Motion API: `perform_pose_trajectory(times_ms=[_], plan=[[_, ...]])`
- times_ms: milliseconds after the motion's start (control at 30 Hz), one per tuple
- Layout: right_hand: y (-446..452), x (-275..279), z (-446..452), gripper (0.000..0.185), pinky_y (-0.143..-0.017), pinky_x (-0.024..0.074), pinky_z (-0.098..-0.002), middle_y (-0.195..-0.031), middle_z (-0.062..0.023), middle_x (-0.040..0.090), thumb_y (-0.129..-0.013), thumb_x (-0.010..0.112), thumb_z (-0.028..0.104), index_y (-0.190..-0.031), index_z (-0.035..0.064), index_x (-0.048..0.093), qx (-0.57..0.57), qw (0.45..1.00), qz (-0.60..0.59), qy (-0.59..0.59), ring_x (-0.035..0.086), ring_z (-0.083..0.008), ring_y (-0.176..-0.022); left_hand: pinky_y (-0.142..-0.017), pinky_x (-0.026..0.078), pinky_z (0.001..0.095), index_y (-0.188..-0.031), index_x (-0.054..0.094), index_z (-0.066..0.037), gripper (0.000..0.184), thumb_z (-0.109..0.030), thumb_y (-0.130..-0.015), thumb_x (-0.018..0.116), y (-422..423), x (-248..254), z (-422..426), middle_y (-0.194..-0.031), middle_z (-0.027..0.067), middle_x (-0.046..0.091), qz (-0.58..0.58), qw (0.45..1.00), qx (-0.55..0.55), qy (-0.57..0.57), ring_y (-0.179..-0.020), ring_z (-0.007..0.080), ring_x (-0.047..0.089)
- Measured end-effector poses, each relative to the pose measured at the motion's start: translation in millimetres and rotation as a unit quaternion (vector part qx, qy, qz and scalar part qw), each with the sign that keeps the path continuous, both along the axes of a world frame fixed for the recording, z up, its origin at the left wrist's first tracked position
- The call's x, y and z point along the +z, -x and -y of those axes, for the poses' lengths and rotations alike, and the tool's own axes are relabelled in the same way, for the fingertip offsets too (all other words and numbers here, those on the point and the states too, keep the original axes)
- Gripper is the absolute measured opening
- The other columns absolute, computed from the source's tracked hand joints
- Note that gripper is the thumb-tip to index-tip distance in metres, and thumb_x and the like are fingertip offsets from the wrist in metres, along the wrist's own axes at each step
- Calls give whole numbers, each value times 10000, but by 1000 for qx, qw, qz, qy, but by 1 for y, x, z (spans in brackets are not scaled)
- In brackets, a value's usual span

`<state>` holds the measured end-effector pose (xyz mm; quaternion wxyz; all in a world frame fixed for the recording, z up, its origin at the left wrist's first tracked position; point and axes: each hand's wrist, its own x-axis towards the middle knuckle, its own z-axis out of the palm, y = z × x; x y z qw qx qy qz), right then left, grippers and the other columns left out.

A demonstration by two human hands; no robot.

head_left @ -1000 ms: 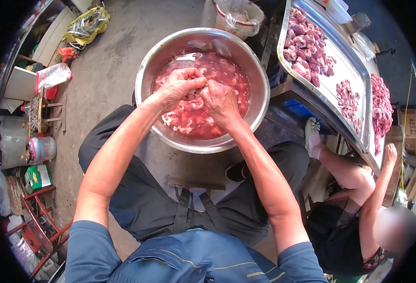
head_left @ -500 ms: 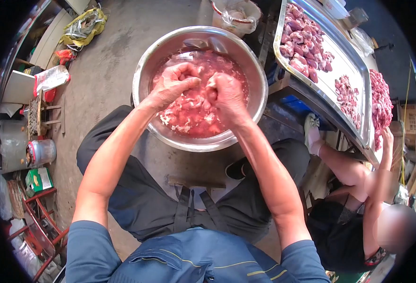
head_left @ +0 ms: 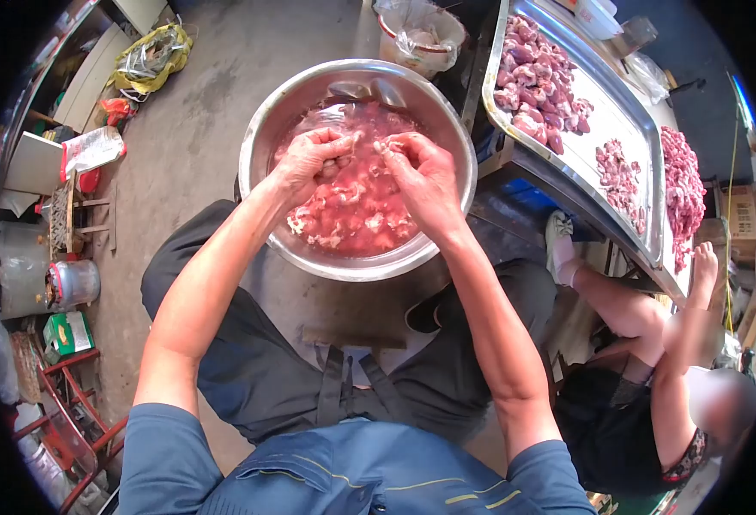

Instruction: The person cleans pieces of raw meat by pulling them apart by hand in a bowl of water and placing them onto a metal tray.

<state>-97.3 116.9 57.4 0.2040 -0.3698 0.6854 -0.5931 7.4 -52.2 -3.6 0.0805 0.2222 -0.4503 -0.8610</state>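
Note:
A wide metal basin (head_left: 256,172) stands on the floor between my knees, holding red, bloody liquid. Pale and pink scraps of meat (head_left: 352,210) float in it, thickest on the near side. Over the basin, my left hand (head_left: 314,161) is closed in a pinch, with a small pale piece of meat at the thumb and fingertips. My right hand (head_left: 425,176) faces it a short gap away, thumb and finger pinched on another small pale bit of meat. Exactly how each piece is shaped is hidden by the fingers.
To the right, a metal tray (head_left: 597,94) on a stand carries dark red meat pieces (head_left: 537,77) and a smaller pile of trimmings (head_left: 620,176). More meat (head_left: 683,184) lies beyond its rim, near a seated person's hand (head_left: 704,262). A lined bucket (head_left: 421,39) stands behind the basin.
Both hands have risen slightly from the meat and loosened from tight curls into fingertip pinches, with the wrists turned. The view has shifted a little. The other person's hand stays by the meat.

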Motion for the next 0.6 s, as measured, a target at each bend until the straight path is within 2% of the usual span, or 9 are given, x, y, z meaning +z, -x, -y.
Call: perform_pose_trajectory(times_ms=[67, 167, 233, 367, 433, 467, 500, 567, 600], plan=[[0, 20, -13, 122, -646, 474, -273, -777, -91, 643, -859, 607, 50, -953, -24, 634, -18, 1000, -11, 0, 575, -99, -692, -442, 305, 157, -862, 604, -89, 59, -122, -886, 647, 1, 0, 0, -688, -30, 557, 24, 1000, 1, 10, -531, 15, 458], [5, 66, -32, 111, -644, 484, -284, -806, -108, 633, -834, 644, 22, -934, -26, 635, -68, 986, -132, 76, 598, -142, -692, -405, 263, 171, -838, 604, -105, 65, -134, -881, 642, 7, 20, -17, -653, -40, 547, 91, 990, 61, 84, -469, 16, 404], [15, 104, -53, 98, -646, 492, -279, -842, -114, 646, -839, 626, -11, -935, -17, 645, -124, 939, -308, 87, 617, -151, -722, -406, 264, 177, -841, 606, -85, 38, -97, -861, 636, 8, 13, -15, -652, -30, 550, 75, 991, 57, 95, -470, 24, 410], [69, 132, -108, 188, -664, 506, -275, -928, -115, 648, -876, 596, 29, -1055, -18, 626, -298, 873, -369, 112, 627, -172, -732, -415, 265, 191, -849, 597, -52, 20, -49, -839, 615, 8, 10, -13, -675, 0, 557, 43, 996, 32, 68, -467, 40, 386], [92, 144, -134, 259, -666, 509, -284, -990, -127, 632, -902, 568, 75, -1138, -30, 583, -329, 835, -437, -60, 636, -167, -742, -420, 267, 192, -858, 587, -52, 37, -53, -838, 619, 8, 14, -16, -678, 1, 552, 60, 994, 29, 89, -467, 42, 379], [107, 143, -147, 362, -739, 511, -355, -1022, -157, 617, -920, 557, 198, -1197, -34, 544, -309, 859, -373, -169, 655, -246, -817, -426, 270, 194, -860, 577, -54, 46, -61, -842, 619, 7, 17, -17, -674, -3, 542, 59, 994, 21, 90, -473, 42, 382], [135, 132, -166, 476, -842, 481, -417, -1074, -192, 612, -907, 556, 294, -1252, -30, 507, -293, 769, -492, -284, 640, -343, -923, -426, 270, 194, -860, 577, -54, 46, -61, -842, 619, 7, 17, -18, -674, -3, 542, 53, 995, 19, 86, -473, 42, 382], [161, 122, -204, 460, -918, 441, -438, -1162, -215, 589, -888, 568, 320, -1203, -15, 558, -262, 731, -506, -375, 598, -381, -1025, -452, 351, 188, -795, 593, -62, 35, -52, -816, 620, 5, 20, -17, -703, 13, 582, 65, 994, 22, 91, -512, 46, 448], [162, 135, -208, 422, -871, 463, -413, -1083, -193, 633, -876, 597, 318, -1163, 9, 599, -274, 747, -487, -360, 624, -333, -979, -463, 372, 186, -799, 593, -68, 56, -81, -840, 628, 5, 22, -17, -703, 9, 582, 58, 994, 25, 85, -515, 46, 451]])
